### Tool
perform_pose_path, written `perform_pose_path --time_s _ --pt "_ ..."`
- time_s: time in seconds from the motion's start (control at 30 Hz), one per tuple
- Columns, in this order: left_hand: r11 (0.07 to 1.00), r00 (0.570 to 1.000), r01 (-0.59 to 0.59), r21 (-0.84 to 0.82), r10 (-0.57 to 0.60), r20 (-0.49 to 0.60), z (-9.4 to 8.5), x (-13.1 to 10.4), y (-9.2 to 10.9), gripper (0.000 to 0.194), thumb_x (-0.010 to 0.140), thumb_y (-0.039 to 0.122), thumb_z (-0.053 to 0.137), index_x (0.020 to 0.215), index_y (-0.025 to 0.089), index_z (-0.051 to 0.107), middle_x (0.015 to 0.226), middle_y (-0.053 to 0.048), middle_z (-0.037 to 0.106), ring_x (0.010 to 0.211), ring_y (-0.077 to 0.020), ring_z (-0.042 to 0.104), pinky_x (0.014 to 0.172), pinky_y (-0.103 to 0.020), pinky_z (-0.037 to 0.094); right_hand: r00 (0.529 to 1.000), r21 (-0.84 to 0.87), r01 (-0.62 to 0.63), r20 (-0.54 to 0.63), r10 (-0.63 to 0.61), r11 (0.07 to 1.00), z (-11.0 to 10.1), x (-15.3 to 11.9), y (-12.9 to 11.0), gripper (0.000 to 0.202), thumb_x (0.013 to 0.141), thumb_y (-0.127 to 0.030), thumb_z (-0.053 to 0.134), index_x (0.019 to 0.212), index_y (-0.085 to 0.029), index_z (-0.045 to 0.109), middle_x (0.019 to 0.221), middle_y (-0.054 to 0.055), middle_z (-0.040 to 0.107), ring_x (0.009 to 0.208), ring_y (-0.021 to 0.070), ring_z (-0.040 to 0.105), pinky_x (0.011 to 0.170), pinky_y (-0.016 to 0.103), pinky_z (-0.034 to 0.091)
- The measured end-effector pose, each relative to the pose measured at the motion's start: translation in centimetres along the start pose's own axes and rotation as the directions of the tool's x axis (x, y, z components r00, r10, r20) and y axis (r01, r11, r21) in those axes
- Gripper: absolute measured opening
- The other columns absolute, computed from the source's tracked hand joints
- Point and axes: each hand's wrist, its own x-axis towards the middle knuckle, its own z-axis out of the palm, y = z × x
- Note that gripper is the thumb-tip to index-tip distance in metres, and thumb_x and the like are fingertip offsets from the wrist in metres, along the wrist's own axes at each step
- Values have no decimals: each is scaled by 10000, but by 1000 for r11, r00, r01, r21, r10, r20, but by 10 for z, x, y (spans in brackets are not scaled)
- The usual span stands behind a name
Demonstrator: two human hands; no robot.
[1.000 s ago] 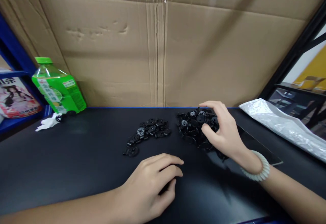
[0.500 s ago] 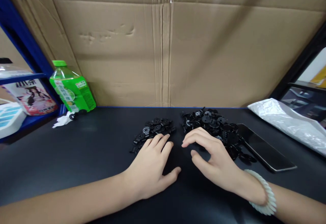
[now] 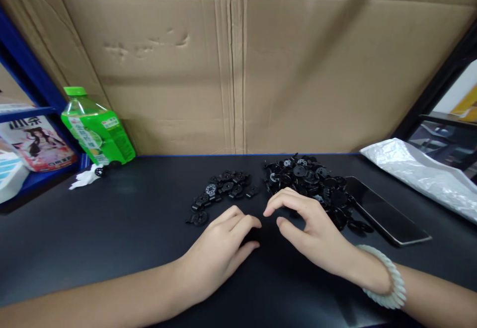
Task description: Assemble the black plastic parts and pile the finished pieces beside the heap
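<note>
A loose group of small black round plastic parts [image 3: 228, 187] lies on the black tabletop [image 3: 149, 228], left of centre. Just in front of it is my left hand [image 3: 219, 248], its fingers curved and the thumb apart from them, with nothing visible between. A larger heap of black disc-like parts [image 3: 307, 179] sits to the right. My right hand [image 3: 313, 233] hovers at the front left edge of that heap, thumb and forefinger apart, holding nothing visible. A pale beaded bracelet [image 3: 395, 281] circles the right wrist.
Beside the larger heap lies a black phone [image 3: 387, 211]. Behind it is a silvery plastic bag [image 3: 421, 174]. At the back left stand a green bottle [image 3: 100, 131], a white crumpled tissue [image 3: 85, 178] and a blue shelf [image 3: 40, 166]. Cardboard [image 3: 167, 69] closes off the back.
My left hand has drawn back from the smaller group, uncovering more parts, and its fingers are more curled. My right hand is nearly unmoved. The view has shifted slightly.
</note>
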Motion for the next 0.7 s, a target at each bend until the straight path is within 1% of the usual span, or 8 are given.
perform_pose_path --time_s 0.1,0.2,0.23,0.3,0.37,0.43,0.53,0.7 --pt "999 999 -9 -53 6 -46 0 1 -1 230 862 92 617 1062 197 569 920 -34 632 894 -197 605 767 -292 538 998 55 -63 21 62 997 2 1 2 259 756 -15 473 859 -203 620 866 18 626 839 163 569 796 331 445" --pt "985 987 -95 -146 74 -145 -1 1 0 224 863 83 624 1055 190 587 981 -49 662 958 -191 615 843 -290 527 975 280 -211 128 181 937 5 1 6 299 735 -31 488 951 -205 599 938 23 600 874 158 561 785 319 456" --pt "975 979 -130 -179 98 -180 -2 1 1 219 865 83 626 1054 187 591 997 -53 671 972 -186 621 867 -288 520 955 388 -282 204 217 877 7 1 7 350 724 -38 497 1016 -212 578 988 26 587 901 157 560 782 313 461" --pt "956 963 -176 -233 118 -243 -3 1 4 213 863 85 637 1048 182 596 992 -56 691 952 -175 644 868 -274 519 895 568 -427 375 241 704 10 2 8 475 696 -47 512 1134 -231 520 1085 30 558 931 150 562 790 306 466" --pt "950 952 -179 -255 102 -288 -5 1 7 219 844 98 669 1035 182 602 929 -42 707 854 -162 668 794 -252 534 841 648 -522 501 205 555 14 2 9 540 678 -45 516 1183 -235 492 1114 31 555 920 140 570 815 307 461" --pt "951 946 -160 -265 72 -315 -6 1 10 224 826 136 704 1022 187 608 856 -21 713 730 -146 670 697 -231 538 811 679 -562 565 153 472 17 2 8 521 682 -43 505 1171 -223 509 1093 33 568 921 143 577 834 315 460" --pt "944 945 -139 -300 36 -325 -6 1 12 205 821 192 721 996 191 615 814 -12 724 667 -142 679 627 -219 533 802 686 -563 589 103 460 20 2 7 485 702 -42 488 1154 -212 535 1042 31 584 915 150 586 847 324 458" --pt "934 951 -118 -338 9 -308 -3 1 11 243 777 161 760 975 176 620 810 -21 735 663 -148 692 631 -223 540 803 652 -518 595 50 554 16 2 6 498 735 -51 478 1206 -206 522 1021 24 566 902 143 572 871 323 444"
